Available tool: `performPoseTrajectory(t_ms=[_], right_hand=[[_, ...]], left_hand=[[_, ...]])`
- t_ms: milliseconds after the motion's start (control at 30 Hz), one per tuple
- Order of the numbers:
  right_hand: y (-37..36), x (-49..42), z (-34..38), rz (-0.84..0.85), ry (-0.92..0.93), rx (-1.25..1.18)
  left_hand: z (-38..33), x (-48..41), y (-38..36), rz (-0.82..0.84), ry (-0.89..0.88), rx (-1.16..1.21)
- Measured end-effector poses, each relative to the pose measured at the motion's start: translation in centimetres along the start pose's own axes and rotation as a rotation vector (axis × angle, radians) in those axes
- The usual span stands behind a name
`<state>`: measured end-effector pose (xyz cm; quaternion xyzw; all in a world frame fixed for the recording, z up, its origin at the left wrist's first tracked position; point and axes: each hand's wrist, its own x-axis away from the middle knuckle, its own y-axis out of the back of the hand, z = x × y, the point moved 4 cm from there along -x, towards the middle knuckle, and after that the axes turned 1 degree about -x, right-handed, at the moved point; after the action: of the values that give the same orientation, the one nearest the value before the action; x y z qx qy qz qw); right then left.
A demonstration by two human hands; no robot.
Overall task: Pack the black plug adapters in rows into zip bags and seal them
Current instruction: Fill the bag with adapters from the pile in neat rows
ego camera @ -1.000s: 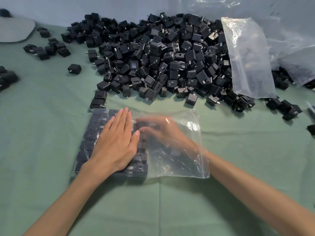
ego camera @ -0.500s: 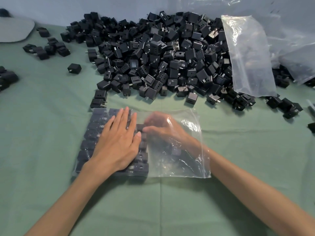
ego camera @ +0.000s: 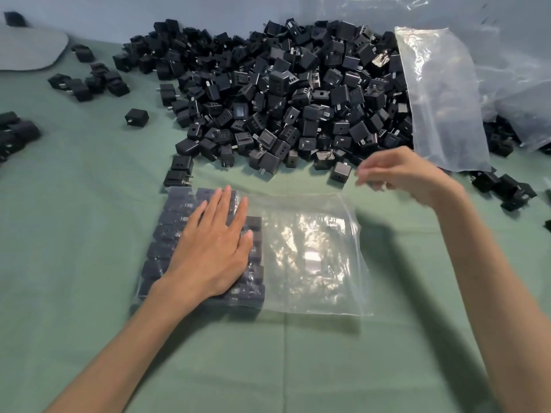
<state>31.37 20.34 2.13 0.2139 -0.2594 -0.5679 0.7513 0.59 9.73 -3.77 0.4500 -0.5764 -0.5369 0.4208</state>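
Note:
A clear zip bag [ego camera: 313,257] lies flat on the green cloth, its left part filled with rows of black plug adapters [ego camera: 167,234]. My left hand [ego camera: 214,248] presses flat on those rows through the plastic, fingers straight. My right hand [ego camera: 399,174] hovers above the bag's far right corner, outside the bag, fingers loosely curled and holding nothing. It is close to the front edge of a big heap of loose black adapters [ego camera: 283,93]. The bag's right half is empty.
Another clear bag [ego camera: 444,99] leans on the heap's right side, with more plastic behind it. Stray adapters lie at the left [ego camera: 89,81], far left edge [ego camera: 15,132] and right [ego camera: 507,186]. A grey pad [ego camera: 26,52] sits at the back left.
My right hand has come out of the bag and risen to the right, toward the heap. The left hand stays pressed on the packed rows.

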Motion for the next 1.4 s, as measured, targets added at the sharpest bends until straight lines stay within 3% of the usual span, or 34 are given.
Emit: performPoseTrajectory(t_ms=[67,200,300,500,600,667,733,867,967,1167,1233,1300,1400], right_hand=[[-0.6,-1.7,-0.2,-0.274,-0.065,0.113],[-4.9,-3.5,-0.6,-0.272,-0.115,0.549],[-5.4,-3.4,-0.7,-0.370,-0.087,0.605],[-1.8,0.7,-2.2,-0.327,-0.233,0.559],[-2.8,4.2,-1.9,0.042,-0.139,0.294],[-5.3,6.2,-0.9,0.284,-0.036,-0.041],[-7.2,6.8,-0.2,0.384,0.080,-0.315],[-9.7,6.8,0.8,0.505,0.181,-0.598],[-10.3,6.4,0.5,0.520,0.138,-0.815],[-11.6,6.1,-0.6,0.257,-0.145,-1.256],[-12.3,6.0,0.1,0.316,-0.121,-1.134],[-12.9,5.6,0.7,0.387,-0.026,-0.790],[-13.7,4.2,2.3,0.291,0.141,-0.442]], left_hand=[[0.0,0.1,0.1,-0.002,-0.003,0.009],[-0.1,0.1,0.1,0.000,-0.007,0.018],[0.0,0.1,0.0,0.005,-0.007,0.016],[0.0,0.1,-0.1,0.009,-0.005,0.022],[0.0,0.1,0.0,0.005,-0.006,0.018],[0.0,0.2,0.1,-0.003,-0.007,0.023],[0.0,0.2,0.2,-0.013,-0.008,0.029],[-0.1,0.3,0.3,-0.021,-0.003,0.046],[-0.1,0.3,0.4,-0.021,-0.003,0.046],[0.0,0.3,0.3,-0.028,-0.002,0.043],[0.0,0.3,0.3,-0.033,-0.001,0.047],[0.0,0.3,0.3,-0.029,-0.001,0.052],[-0.1,0.4,0.4,-0.038,0.002,0.073]])
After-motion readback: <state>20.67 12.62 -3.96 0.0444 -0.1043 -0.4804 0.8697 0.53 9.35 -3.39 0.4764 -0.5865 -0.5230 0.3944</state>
